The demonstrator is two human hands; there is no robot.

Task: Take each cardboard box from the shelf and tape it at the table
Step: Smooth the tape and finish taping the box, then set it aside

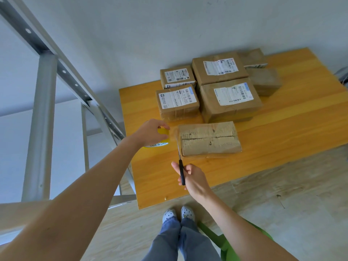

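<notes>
Seen from above, a worn cardboard box [209, 138] lies near the front of a wooden tabletop [282, 125], before a cluster of labelled parcels [230, 97]. The left grip [150, 132] is curled round a yellow tape roll [163, 131] just left of the box, and a clear tape strip [174, 135] is stretched between them. Black-handled scissors [181, 172] are clasped in the right grip [194, 178], with the blades pointed at that strip. For a clean cut, the strip is best held taut and snipped close to the box, and the loose end then smoothed down.
</notes>
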